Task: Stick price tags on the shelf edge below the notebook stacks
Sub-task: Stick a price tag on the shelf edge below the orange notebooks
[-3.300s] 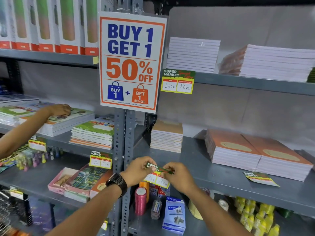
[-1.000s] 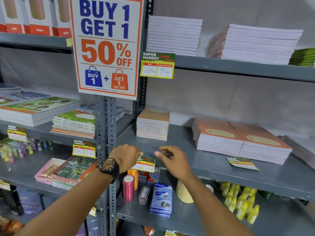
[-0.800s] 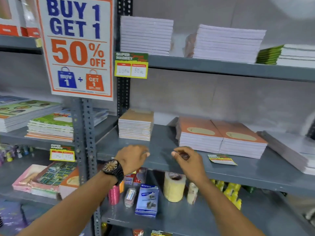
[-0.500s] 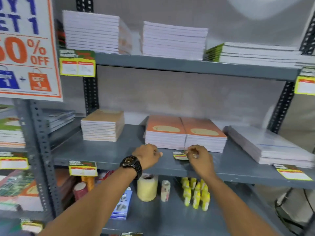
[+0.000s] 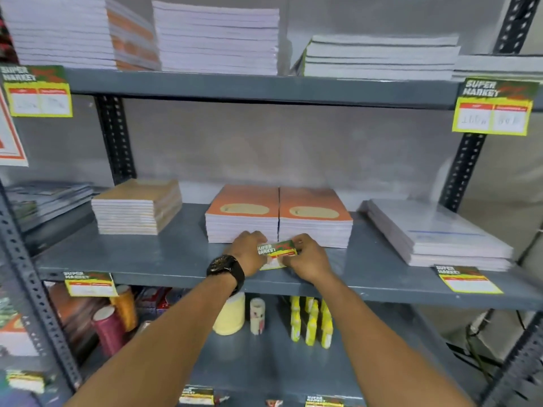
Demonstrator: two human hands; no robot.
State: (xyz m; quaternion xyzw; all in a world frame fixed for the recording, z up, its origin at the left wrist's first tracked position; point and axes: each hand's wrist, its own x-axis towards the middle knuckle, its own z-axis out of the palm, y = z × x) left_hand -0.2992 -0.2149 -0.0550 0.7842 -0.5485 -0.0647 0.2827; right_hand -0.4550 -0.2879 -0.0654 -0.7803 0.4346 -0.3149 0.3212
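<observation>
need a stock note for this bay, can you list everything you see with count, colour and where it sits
upper notebook stacks: about five, mostly white, top shelf
tan stack: one, middle shelf, left
orange stacks: two, side by side, middle shelf, centre
wrapped white stack: one, middle shelf, right
hung price tags: three, green and yellow, shelf edges
loose tag: one, lying on middle shelf, right
held tag: one, at middle shelf front
tape rolls: two, cream, lower shelf
yellow bottles: several, lower shelf
left hand, right hand: both pinching held tag

Both arms extended; left hand, right hand pinching, close together.
</observation>
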